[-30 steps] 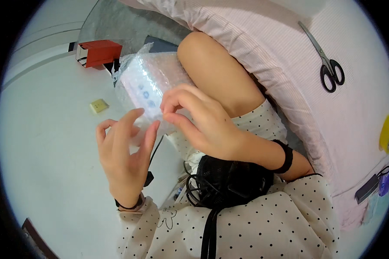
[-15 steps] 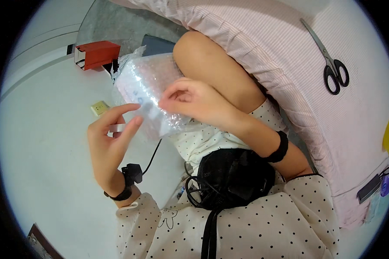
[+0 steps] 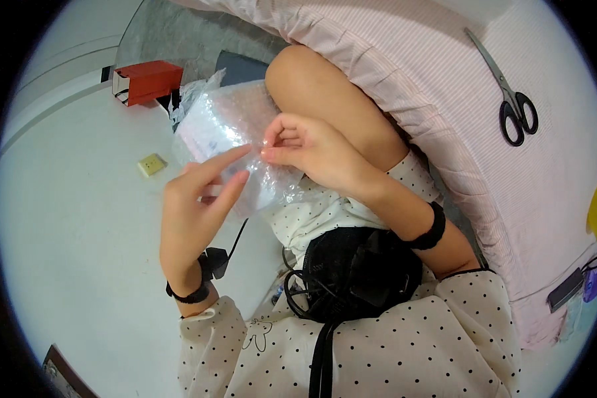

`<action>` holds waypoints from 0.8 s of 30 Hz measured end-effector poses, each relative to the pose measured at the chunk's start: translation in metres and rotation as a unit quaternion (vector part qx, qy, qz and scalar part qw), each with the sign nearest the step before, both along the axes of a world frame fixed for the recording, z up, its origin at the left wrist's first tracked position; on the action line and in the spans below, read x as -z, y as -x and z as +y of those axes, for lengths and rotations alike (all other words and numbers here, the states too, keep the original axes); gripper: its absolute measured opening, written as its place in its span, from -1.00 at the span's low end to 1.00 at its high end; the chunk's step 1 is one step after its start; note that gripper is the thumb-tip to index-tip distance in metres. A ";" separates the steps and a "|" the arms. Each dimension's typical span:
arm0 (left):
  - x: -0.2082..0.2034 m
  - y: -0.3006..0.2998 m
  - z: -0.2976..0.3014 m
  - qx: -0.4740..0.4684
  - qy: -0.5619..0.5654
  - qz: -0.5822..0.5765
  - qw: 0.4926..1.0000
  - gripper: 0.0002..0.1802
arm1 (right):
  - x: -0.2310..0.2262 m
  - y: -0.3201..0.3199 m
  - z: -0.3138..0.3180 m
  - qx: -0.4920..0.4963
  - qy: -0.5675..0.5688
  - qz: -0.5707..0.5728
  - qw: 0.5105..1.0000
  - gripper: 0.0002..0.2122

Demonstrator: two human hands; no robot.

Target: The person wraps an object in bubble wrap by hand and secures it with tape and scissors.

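Note:
A clear bubble-wrap package (image 3: 212, 123) with pale pinkish contents lies over my lap, shiny and crinkled. My left hand (image 3: 202, 202) hovers over its near left part, thumb and index finger stretched out and apart. A whitish strip shows by this hand's curled fingers; whether it is gripped I cannot tell. Above the package's right part, my right hand (image 3: 305, 149) has thumb and index finger pinched together. What sits in that pinch, if anything, is too small to make out. The two hands are close but apart.
Scissors with black handles (image 3: 519, 118) lie on the pink striped bed cover (image 3: 444, 73) at right. A red box (image 3: 149, 83) and a yellow socket block (image 3: 151, 165) are on the left. A black pouch (image 3: 361, 275) rests against my body; a dark device (image 3: 566, 290) lies far right.
My left hand has moved right and closer to my right hand, over the package. My right hand has shifted slightly right, its fingertips now pinched.

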State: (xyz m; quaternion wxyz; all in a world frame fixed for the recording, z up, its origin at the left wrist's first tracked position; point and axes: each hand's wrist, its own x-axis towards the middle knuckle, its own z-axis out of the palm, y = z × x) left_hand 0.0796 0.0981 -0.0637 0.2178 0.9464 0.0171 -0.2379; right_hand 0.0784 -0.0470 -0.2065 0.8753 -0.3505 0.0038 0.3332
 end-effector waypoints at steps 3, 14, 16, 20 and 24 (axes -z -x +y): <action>0.004 -0.003 -0.003 0.000 0.004 -0.001 1.000 -0.70 | -0.005 0.000 -0.003 0.011 0.029 -0.029 0.999 -0.91; 0.004 0.000 -0.001 -0.006 0.010 -0.014 1.000 -0.70 | -0.012 -0.001 -0.006 -0.011 0.031 -0.039 0.999 -0.93; 0.004 0.000 -0.002 -0.012 0.013 -0.005 1.000 -0.70 | -0.016 0.001 -0.010 -0.018 0.026 -0.012 0.999 -0.92; 0.004 0.001 0.002 -0.025 -0.002 0.020 0.999 -0.69 | -0.022 0.004 -0.022 -0.125 0.016 -0.008 0.992 -0.91; 0.006 0.002 0.003 -0.017 0.018 0.000 1.000 -0.67 | -0.019 0.008 -0.021 -0.122 0.008 -0.022 0.992 -0.87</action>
